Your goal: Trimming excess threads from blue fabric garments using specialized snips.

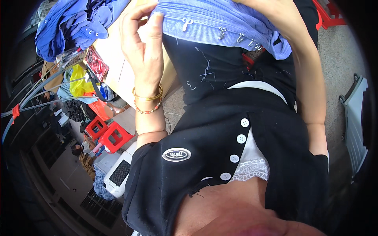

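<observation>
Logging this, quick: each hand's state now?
Left hand: curled at the blue garment with metal hooks; grip unclear.
Right hand: mostly out of frame; cannot tell.

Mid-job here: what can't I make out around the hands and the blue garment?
All in the head view:
Right hand: fingers cut off by the top edge, so its grip can't be judged.
Blue ribbed garment: upper part cut off by the same edge.
Rightmost metal fasteners: too small and crowded to count surely.

Head-worn wide fisheye. Facing steeply down along wearer's black top (pixel 204 126), very near, toward black trousers (pixel 232 63); floor (pixel 332 55) farther off.
</observation>
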`<state>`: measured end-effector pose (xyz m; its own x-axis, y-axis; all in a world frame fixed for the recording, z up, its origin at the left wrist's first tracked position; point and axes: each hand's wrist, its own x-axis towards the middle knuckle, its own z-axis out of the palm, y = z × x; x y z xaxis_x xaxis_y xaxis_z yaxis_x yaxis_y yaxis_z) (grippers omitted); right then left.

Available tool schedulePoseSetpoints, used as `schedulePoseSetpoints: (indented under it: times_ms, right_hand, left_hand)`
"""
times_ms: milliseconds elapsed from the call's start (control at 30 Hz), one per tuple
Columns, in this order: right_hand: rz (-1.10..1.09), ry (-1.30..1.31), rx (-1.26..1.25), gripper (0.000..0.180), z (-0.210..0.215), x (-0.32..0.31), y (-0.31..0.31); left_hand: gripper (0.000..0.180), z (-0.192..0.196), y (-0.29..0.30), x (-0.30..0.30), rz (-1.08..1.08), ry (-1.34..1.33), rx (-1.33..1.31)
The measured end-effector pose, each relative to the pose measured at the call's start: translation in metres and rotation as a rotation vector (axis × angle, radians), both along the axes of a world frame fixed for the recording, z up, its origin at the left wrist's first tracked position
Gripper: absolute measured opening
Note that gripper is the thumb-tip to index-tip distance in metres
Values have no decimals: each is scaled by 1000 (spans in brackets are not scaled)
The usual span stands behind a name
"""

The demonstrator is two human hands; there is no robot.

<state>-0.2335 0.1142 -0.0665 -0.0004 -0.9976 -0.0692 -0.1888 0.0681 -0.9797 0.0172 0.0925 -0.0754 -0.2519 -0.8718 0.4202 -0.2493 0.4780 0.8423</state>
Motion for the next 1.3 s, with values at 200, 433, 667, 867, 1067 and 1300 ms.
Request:
schedulePoseSetpoints:
  times_ms: [200, 433, 667, 867, 1067, 1300]
  right_hand:
    - [15, -119, -200, 18, 5, 1, -20]
    - [217, -79, -448, 14, 28, 24, -58]
    - [374, 155, -203, 17, 17, 41, -89]
    - [142, -26, -250, 22, 7, 27, -62]
    - [147, 25, -211, 27, 29, 17, -15]
    - [271, 304, -448, 33, 30, 10, 0]
  left_hand:
    - [11, -15, 3, -5, 56, 160, -19]
    - [7, -33, -6, 29, 143, 212, 59]
    - [10, -45, -20, 54, 141, -54, 266]
    - [24, -4, -26, 40, 21, -202, -212]
    - [17, 14, -24, 14, -317, 10, 73]
    - [11, -2, -24, 10, -240, 68, -27]
